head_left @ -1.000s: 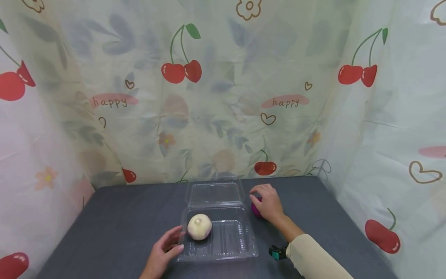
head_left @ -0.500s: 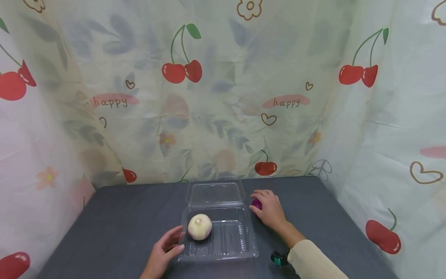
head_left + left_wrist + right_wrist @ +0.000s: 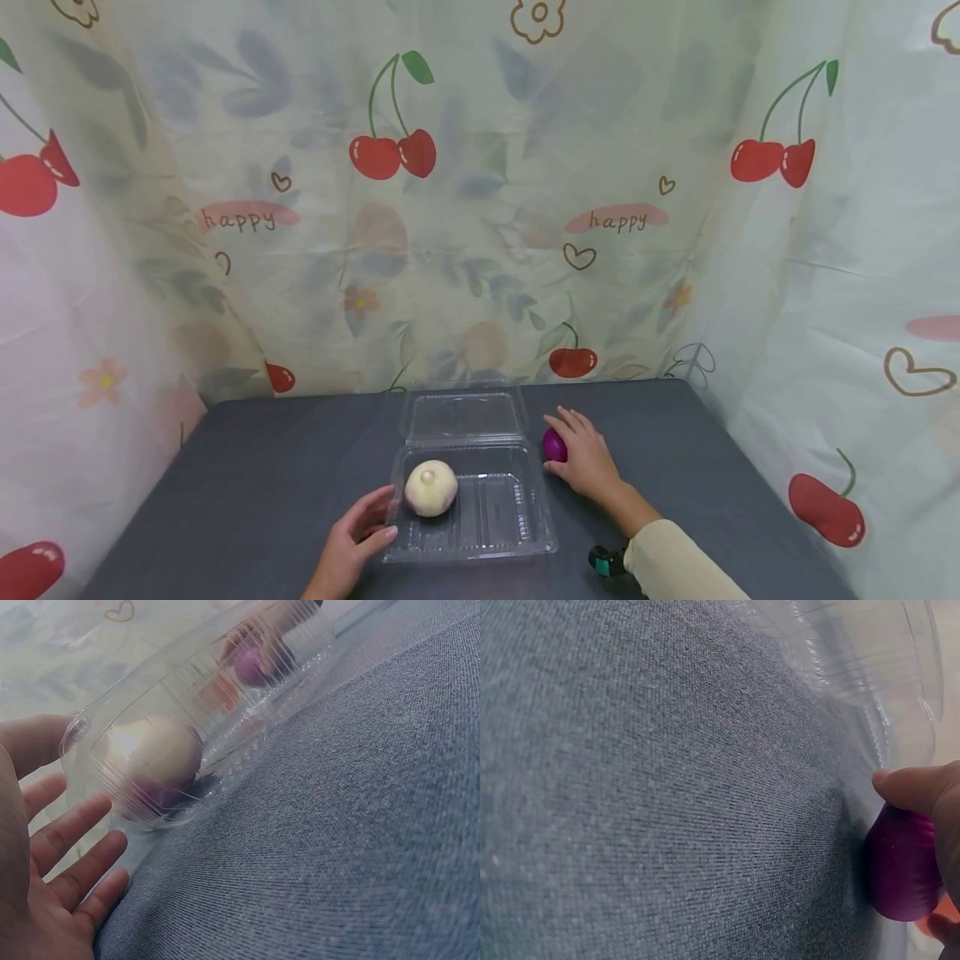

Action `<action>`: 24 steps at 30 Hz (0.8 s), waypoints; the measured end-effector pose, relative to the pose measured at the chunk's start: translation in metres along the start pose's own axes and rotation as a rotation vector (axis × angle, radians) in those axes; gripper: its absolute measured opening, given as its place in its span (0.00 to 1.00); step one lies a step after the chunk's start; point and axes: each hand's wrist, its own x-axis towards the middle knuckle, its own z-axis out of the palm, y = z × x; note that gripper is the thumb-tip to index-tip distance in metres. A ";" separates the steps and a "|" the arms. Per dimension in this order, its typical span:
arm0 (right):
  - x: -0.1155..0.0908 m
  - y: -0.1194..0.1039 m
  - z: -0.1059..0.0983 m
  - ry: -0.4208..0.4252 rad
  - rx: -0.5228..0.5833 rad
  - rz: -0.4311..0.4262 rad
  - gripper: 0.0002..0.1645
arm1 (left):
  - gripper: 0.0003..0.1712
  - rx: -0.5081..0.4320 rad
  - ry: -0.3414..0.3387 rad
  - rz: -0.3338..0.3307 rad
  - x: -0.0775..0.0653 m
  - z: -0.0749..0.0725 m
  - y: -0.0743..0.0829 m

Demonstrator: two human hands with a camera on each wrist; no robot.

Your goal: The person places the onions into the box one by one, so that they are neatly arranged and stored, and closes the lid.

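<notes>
A clear plastic clamshell box (image 3: 498,521) lies with its lid (image 3: 465,415) folded back. In its left side sits a white turnip (image 3: 431,488), whose purple underside shows in the left wrist view. My left hand (image 3: 352,535) is at the box's left edge, its fingers (image 3: 71,832) loosely extended and one digit touching the plastic. Right of the box, my right hand (image 3: 588,458) spans a smooth, round purple object (image 3: 555,446) on the table, thumb on the near side and fingers on the far side. In the right wrist view the thumb presses against the purple object (image 3: 904,866).
A dark grey cloth-covered table (image 3: 285,475) lies beneath everything. A black strap with a teal part (image 3: 606,562) shows beside the right sleeve (image 3: 675,558). Curtains printed with cherries (image 3: 393,158) enclose the table at the back and sides.
My right hand has shifted slightly right and nearer, with its fingers spreading, so more of the purple object shows. The left hand, box and turnip stay in place.
</notes>
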 end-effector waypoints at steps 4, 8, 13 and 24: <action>0.000 0.002 -0.001 -0.003 0.024 0.012 0.46 | 0.28 0.001 -0.001 -0.001 0.000 0.000 0.000; -0.002 0.003 -0.002 -0.001 0.050 0.022 0.44 | 0.27 0.011 -0.001 -0.007 0.000 0.000 0.000; -0.003 0.004 -0.006 -0.006 0.080 0.034 0.38 | 0.28 0.008 -0.004 -0.002 0.000 0.000 0.000; -0.006 0.007 -0.012 0.007 0.115 0.008 0.33 | 0.28 0.002 -0.013 0.017 -0.001 -0.001 -0.001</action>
